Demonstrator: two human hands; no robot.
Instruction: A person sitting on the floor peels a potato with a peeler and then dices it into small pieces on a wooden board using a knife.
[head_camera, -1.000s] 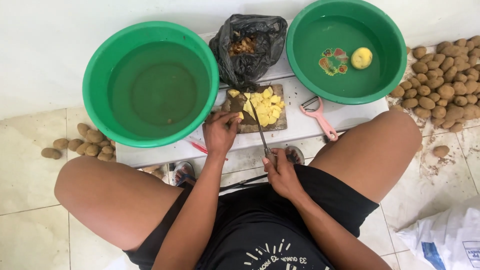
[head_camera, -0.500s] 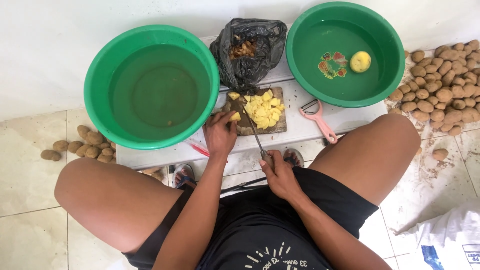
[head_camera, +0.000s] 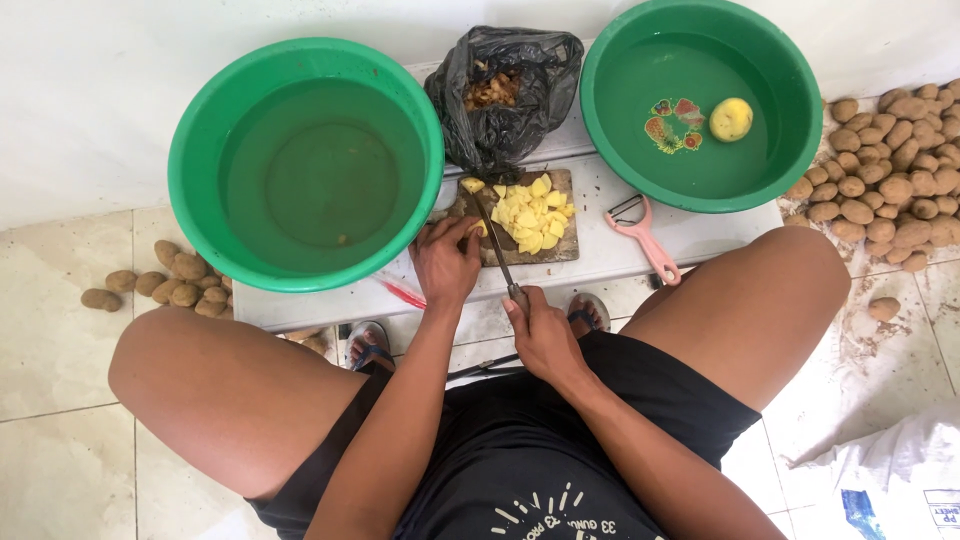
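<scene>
My right hand (head_camera: 540, 335) grips a knife (head_camera: 497, 248) by the handle, its blade lying across a small wooden cutting board (head_camera: 558, 250). My left hand (head_camera: 445, 258) rests at the board's left edge, fingers pressing on a piece of potato there. A heap of yellow potato cubes (head_camera: 530, 212) covers the board's middle. The board sits on a low white table (head_camera: 610, 262) between my knees.
A water-filled green basin (head_camera: 305, 165) stands at left. A second green basin (head_camera: 700, 105) at right holds a peeled potato (head_camera: 731, 118). Between them sits a black bag of peels (head_camera: 503, 85). A pink peeler (head_camera: 645, 235) lies by the board. Unpeeled potatoes (head_camera: 890, 185) pile on the floor.
The knife has shifted left across the board and my left hand has moved slightly with it; my right hand sits a little lower in view.
</scene>
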